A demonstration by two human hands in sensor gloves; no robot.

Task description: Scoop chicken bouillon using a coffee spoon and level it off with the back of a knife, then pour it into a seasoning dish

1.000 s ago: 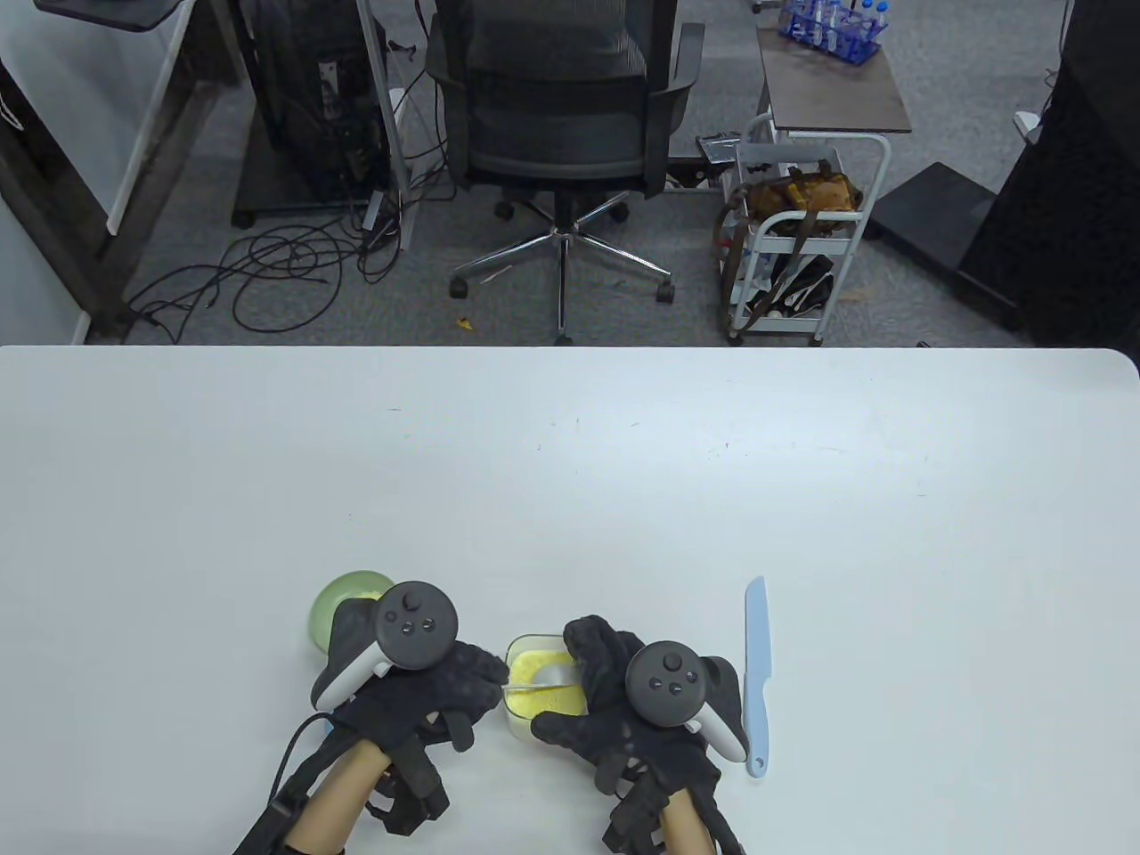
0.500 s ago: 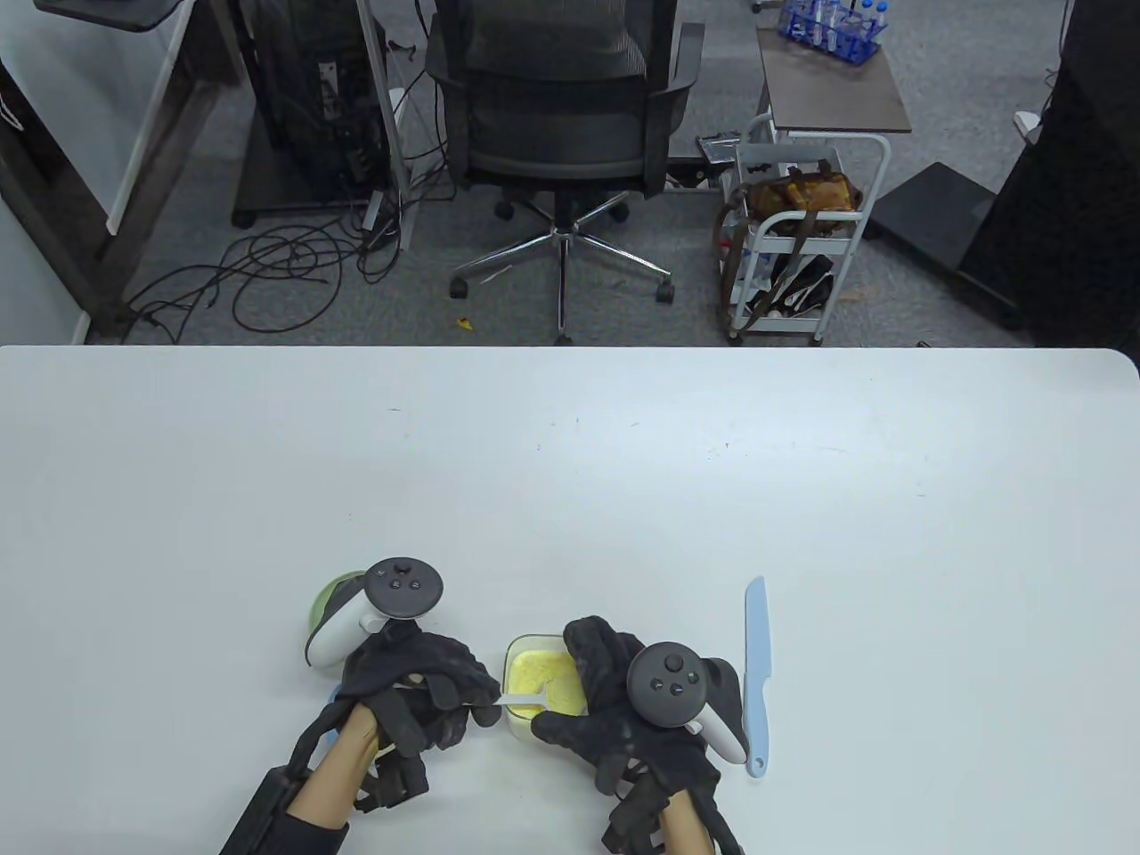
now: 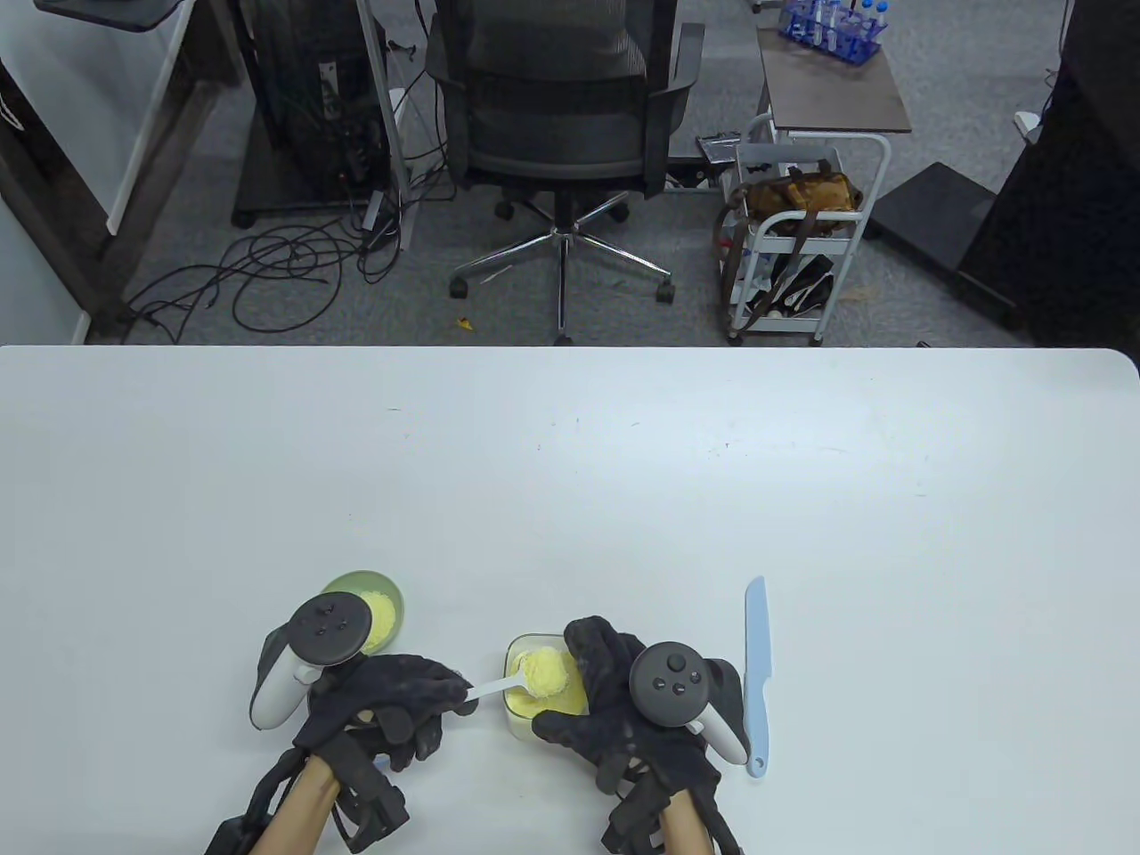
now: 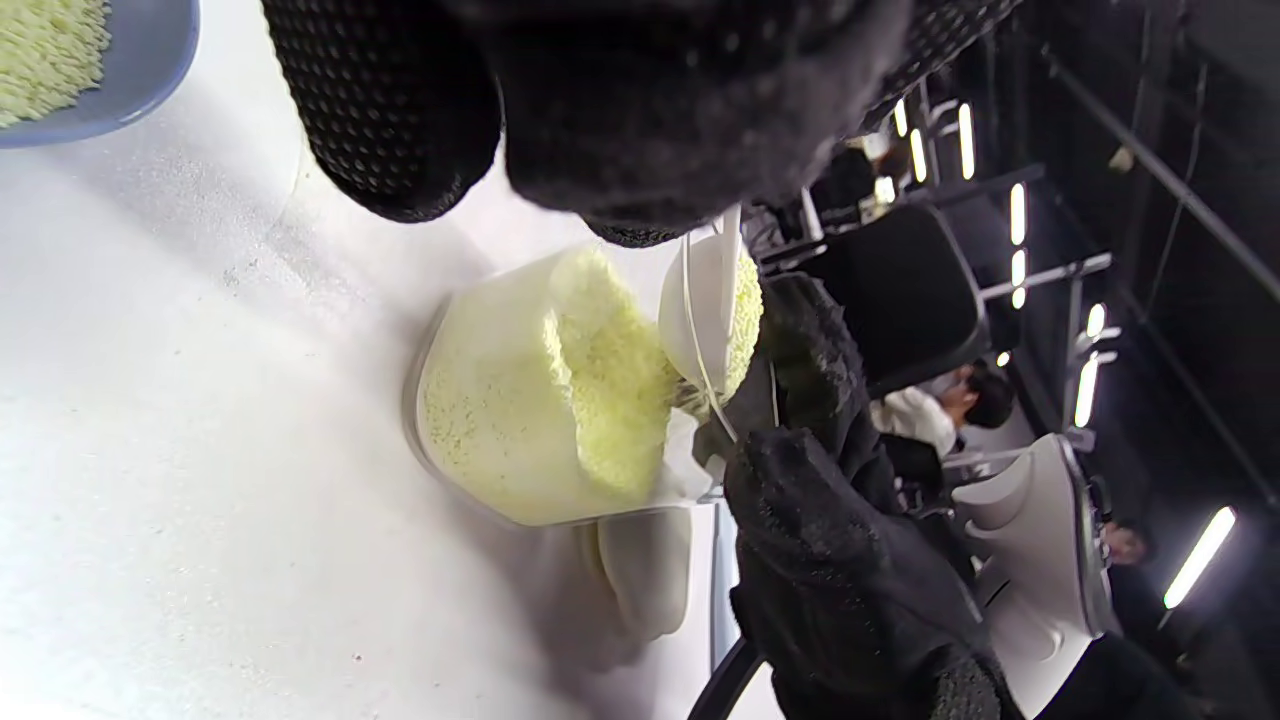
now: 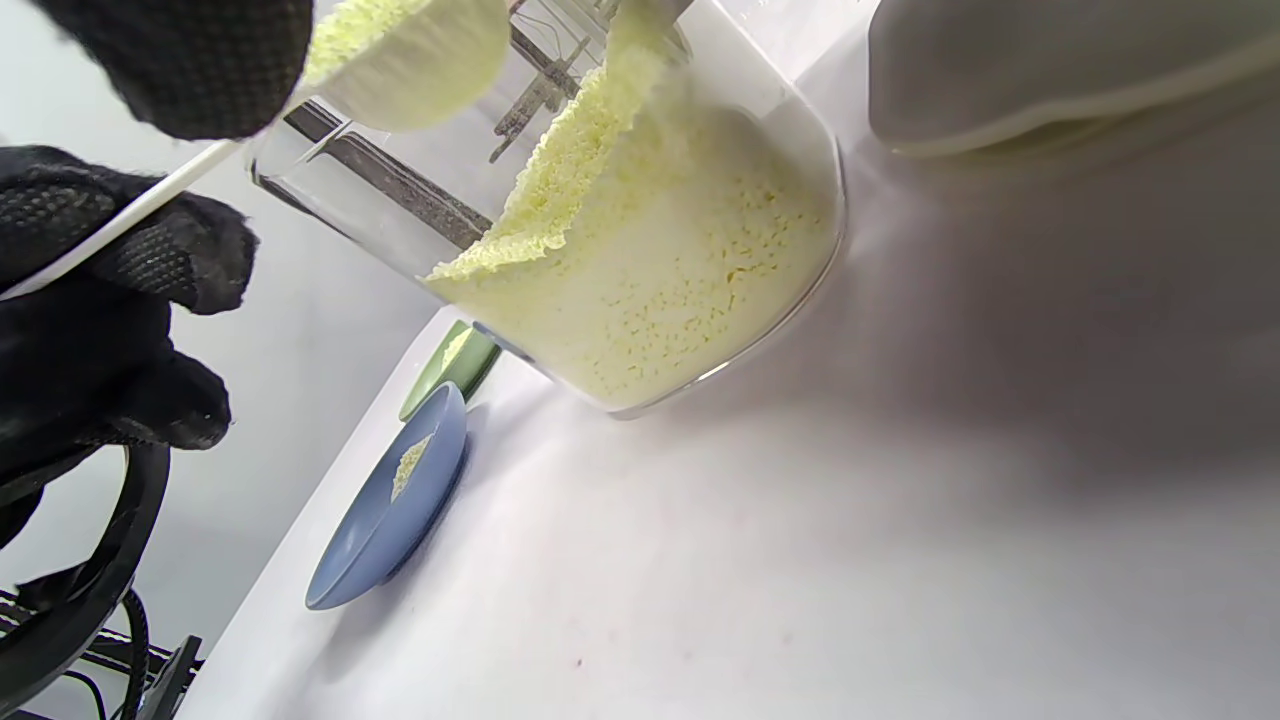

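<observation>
My left hand (image 3: 450, 695) pinches the handle of a white coffee spoon (image 3: 499, 686). Its bowl is heaped with yellow bouillon and sits just above the clear container (image 3: 525, 717) of bouillon. My right hand (image 3: 577, 686) wraps round the container's right side and holds it tilted on the table. The right wrist view shows the tilted container (image 5: 680, 270) with the loaded spoon (image 5: 420, 50) over its mouth. A green seasoning dish (image 3: 392, 595) with some bouillon lies behind my left hand. A pale blue knife (image 3: 757, 677) lies on the table right of my right hand.
A blue dish (image 5: 385, 510) holding a little bouillon lies flat by the green dish (image 5: 450, 370); it also shows in the left wrist view as the blue dish (image 4: 120, 90). In the table view my left hand hides it. The table's near edge is close.
My left hand rolled over and drew back to the left, lifting the spoon out of the bouillon with a heaped load. The green dish came into full view. The right hand stayed put.
</observation>
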